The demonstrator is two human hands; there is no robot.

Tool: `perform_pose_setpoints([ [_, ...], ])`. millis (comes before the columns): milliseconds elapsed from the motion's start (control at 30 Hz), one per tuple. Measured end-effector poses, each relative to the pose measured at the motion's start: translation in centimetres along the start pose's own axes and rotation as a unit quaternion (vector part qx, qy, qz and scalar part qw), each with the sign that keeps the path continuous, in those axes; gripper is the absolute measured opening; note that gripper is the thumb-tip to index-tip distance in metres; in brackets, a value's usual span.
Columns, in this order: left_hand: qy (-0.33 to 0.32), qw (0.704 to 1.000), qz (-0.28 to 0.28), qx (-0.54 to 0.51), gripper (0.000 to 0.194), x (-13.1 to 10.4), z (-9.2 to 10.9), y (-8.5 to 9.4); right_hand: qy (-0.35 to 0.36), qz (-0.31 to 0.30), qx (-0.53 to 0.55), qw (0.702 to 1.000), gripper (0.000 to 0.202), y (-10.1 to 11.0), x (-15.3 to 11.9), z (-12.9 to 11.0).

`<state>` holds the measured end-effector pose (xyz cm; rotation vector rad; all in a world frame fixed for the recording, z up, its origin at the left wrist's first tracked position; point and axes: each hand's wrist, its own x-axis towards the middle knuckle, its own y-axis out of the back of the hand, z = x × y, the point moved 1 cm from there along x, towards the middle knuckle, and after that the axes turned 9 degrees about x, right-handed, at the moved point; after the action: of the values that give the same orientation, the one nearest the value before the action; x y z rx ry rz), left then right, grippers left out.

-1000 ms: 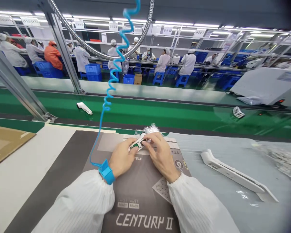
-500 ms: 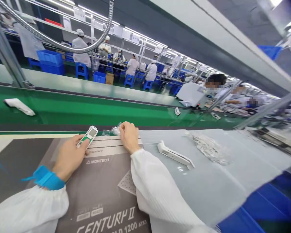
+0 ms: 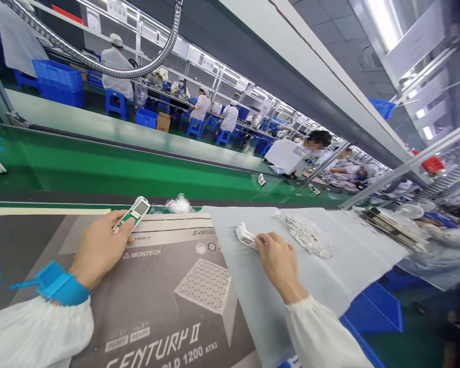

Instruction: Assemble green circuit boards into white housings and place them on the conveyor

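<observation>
My left hand (image 3: 99, 245), a blue strap round its wrist, is closed on a white handheld device (image 3: 132, 214) with a small grey screen and a green circuit board showing. It holds the device tilted above the printed MONTECH box (image 3: 157, 276). My right hand (image 3: 279, 260) has its fingers closed round the near end of a long white plastic housing (image 3: 245, 235), which lies on the pale sheet (image 3: 260, 306); the fingers hide part of it. Crumpled clear plastic (image 3: 179, 203) sits at the box's far edge.
A bag of small white parts (image 3: 308, 235) lies right of my right hand. Beyond runs a green conveyor belt (image 3: 138, 168) carrying a few white pieces. A metal hose (image 3: 118, 72) hangs overhead. Blue bins (image 3: 371, 306) stand low at right; several people work at the far benches.
My right hand has left the clear plastic at the box's far edge and moved right onto the white housing. My left hand still holds the device. The view has turned right.
</observation>
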<state>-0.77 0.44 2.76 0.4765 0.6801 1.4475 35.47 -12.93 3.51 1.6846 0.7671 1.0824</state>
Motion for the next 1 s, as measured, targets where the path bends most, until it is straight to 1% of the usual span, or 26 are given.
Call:
perform_pose_setpoints([
  [67,-0.004,1.0,-0.001,-0.004,0.044,-0.1,0.0,0.0,-0.005,-0.015,-0.005,1.0,0.025,0.2,-1.3,1.1],
  [133,-0.003,1.0,0.0,-0.007,0.044,-0.2,0.1,0.0,0.001,-0.026,-0.003,1.0,0.027,0.4,-2.0,1.3],
  [200,0.002,1.0,-0.002,-0.009,0.044,-0.1,0.1,0.0,0.0,-0.04,-0.01,0.999,0.028,0.7,-2.1,1.1],
  [333,0.011,1.0,-0.003,-0.017,0.046,0.0,0.0,0.0,-0.009,-0.091,-0.02,0.996,0.025,1.3,-1.0,1.0],
  [433,0.003,1.0,0.004,-0.021,0.045,0.1,-0.3,-0.1,0.015,-0.111,-0.03,0.993,0.024,1.6,0.1,1.1],
  [533,-0.007,1.0,0.006,-0.027,0.046,0.3,-0.5,-0.2,0.044,-0.129,-0.043,0.99,0.025,1.3,1.2,1.3],
  [633,-0.008,0.999,0.007,-0.036,0.048,0.3,-0.6,-0.3,0.036,-0.158,-0.032,0.986,0.028,1.2,2.3,1.9],
  [700,-0.01,0.999,0.008,-0.046,0.049,0.3,-0.6,-0.3,0.034,-0.169,-0.022,0.985,0.029,1.8,3.1,2.3],
  [767,-0.014,0.998,0.011,-0.058,0.048,0.3,-0.6,-0.4,0.041,-0.174,-0.004,0.984,0.032,2.7,3.8,2.2],
  [833,-0.019,0.997,0.009,-0.078,0.048,0.2,-0.5,-0.5,0.062,-0.183,0.05,0.98,0.036,3.7,4.4,1.1],
  [867,-0.021,0.996,0.007,-0.092,0.048,0.2,-0.4,-0.5,0.08,-0.19,0.091,0.974,0.036,3.9,4.5,0.1],
  [933,-0.022,0.992,0.0,-0.125,0.049,0.2,-0.3,-0.6,0.127,-0.215,0.178,0.952,0.034,3.7,4.5,-3.1],
  [1000,-0.018,0.986,-0.004,-0.165,0.05,0.3,-0.2,-0.7,0.182,-0.256,0.241,0.918,0.033,2.4,4.0,-7.2],
])
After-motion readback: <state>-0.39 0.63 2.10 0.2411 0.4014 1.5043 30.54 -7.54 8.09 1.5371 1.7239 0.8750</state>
